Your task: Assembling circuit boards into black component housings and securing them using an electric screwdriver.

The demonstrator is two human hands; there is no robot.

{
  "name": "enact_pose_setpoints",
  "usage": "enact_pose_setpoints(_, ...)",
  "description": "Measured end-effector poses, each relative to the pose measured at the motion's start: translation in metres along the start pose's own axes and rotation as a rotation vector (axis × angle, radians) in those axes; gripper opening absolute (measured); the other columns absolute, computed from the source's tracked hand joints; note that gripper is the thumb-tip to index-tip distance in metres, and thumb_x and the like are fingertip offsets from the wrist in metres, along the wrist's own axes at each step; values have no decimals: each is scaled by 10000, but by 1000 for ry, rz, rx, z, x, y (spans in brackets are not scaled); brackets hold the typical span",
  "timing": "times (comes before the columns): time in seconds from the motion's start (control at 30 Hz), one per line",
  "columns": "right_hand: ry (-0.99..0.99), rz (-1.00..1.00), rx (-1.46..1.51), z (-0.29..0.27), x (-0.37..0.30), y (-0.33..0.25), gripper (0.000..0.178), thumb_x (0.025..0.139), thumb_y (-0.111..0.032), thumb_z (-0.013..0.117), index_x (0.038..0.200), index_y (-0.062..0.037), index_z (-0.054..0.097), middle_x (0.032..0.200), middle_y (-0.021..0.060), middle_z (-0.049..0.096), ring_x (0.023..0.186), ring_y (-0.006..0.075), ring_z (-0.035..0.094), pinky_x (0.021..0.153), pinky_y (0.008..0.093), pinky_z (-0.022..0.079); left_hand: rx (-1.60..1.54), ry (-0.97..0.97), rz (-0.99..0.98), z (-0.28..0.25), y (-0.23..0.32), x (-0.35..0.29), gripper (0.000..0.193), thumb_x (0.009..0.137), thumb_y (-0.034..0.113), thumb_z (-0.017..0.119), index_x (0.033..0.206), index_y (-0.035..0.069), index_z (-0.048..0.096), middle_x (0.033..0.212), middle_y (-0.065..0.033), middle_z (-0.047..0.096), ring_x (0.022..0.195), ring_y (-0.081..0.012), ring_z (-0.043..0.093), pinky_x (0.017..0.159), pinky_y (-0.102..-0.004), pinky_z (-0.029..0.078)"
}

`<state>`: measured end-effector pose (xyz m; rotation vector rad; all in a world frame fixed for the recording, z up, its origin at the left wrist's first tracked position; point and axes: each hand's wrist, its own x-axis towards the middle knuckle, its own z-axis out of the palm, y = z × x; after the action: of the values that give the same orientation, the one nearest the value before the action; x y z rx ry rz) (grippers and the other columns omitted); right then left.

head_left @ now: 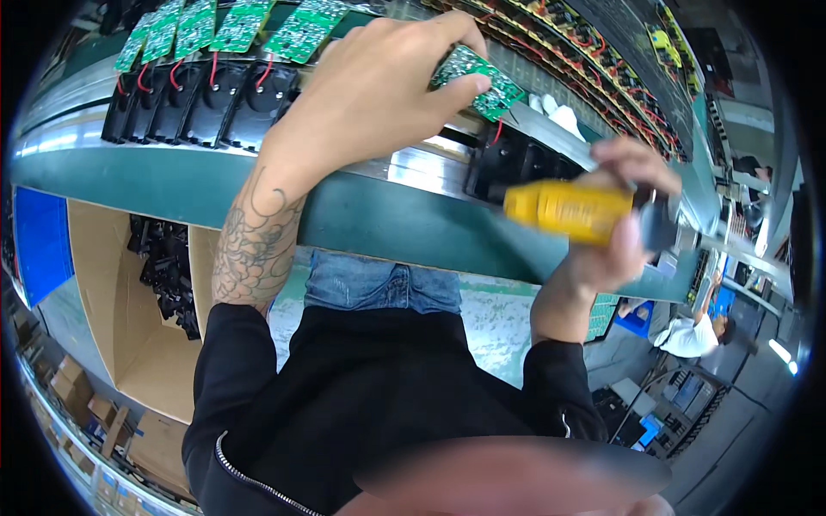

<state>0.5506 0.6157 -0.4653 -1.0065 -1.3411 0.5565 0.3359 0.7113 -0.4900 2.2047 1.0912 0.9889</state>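
My left hand (396, 86) is closed on a green circuit board (489, 96), with the thumb on its near edge. A red wire runs from the board down to a black plastic casing (499, 168) on the bench. In my right hand (632, 202) is a yellow handheld tool (572, 211), smeared by motion, so its exact kind does not show. The tool is held just right of the casing, above the bench edge. To the left of my left hand stand several black casings (185, 107), each joined by a red wire to a green board (305, 30).
A green workbench (379, 215) with a metal rail (430, 168) runs across in front of me. Farther back lie rows of yellow-and-red wired parts (594, 64). A cardboard box (163, 353) with black parts and a blue bin (43, 245) are at lower left. Another person (688, 335) is at right.
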Motion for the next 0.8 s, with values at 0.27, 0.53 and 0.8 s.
enact_pose_setpoints(0.27,143,-123,-411,23,15,28,343,780,-211,548,1034,19,562,962,216,670,863,271,652,744,319,525,12,-40,-47,-2,0,0,155,887,151,717,1038,126,697,516,7,483,437,-100,405,434,-250,260)
enact_pose_setpoints(0.53,169,-109,-382,24,9,33,340,783,-201,539,1040,21,561,944,219,676,840,287,682,740,331,538,-54,-56,-21,-3,1,6,192,893,92,695,1080,132,711,587,1,563,458,-76,416,444,-229,255)
enact_pose_setpoints(0.8,204,-67,-397,28,8,33,343,780,-211,554,1043,10,558,902,217,680,752,286,694,722,314,544,-220,4,39,13,-12,6,95,857,97,635,929,66,580,602,-61,567,477,-219,499,486,-322,361)
